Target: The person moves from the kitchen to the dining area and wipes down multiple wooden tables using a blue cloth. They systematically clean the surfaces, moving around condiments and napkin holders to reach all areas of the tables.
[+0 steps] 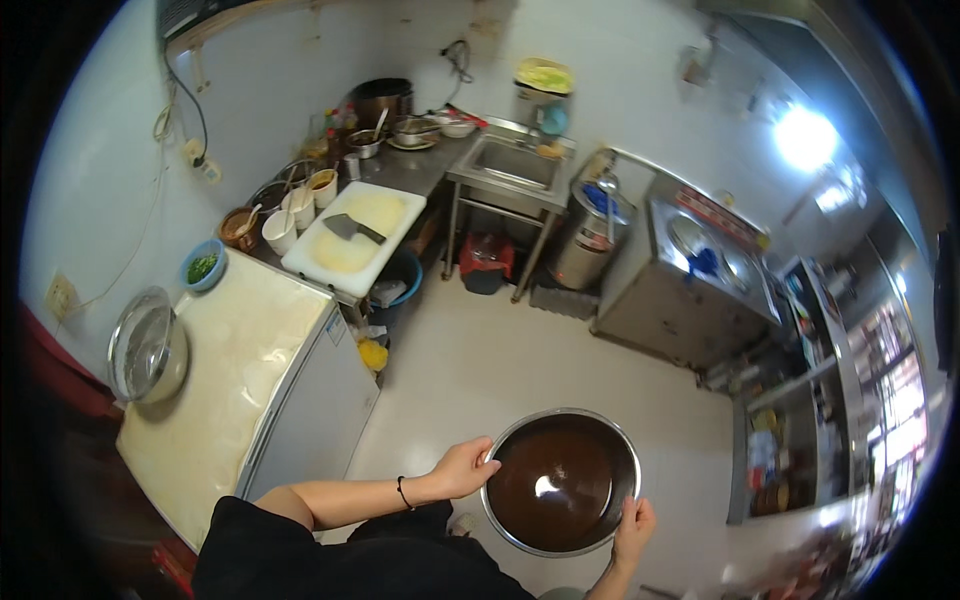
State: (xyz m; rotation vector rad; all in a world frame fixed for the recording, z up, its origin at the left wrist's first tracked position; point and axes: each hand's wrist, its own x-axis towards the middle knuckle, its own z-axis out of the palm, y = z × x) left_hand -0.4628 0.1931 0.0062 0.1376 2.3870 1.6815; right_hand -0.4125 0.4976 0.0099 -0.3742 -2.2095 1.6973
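A wide round metal basin holds dark brown liquid that catches a bright reflection. I carry it in front of me over the floor. My left hand grips its left rim, thumb on top, with a dark bracelet on the wrist. Lower on the right side, my right hand is closed on the rim, thumb up. The fingers beneath the rim are hidden on both sides.
At left stands a white chest freezer bearing a large bowl and a blue bowl of chopped greens. Beyond are a cutting board with a cleaver, a sink, a steel barrel, a stove cabinet and shelving.
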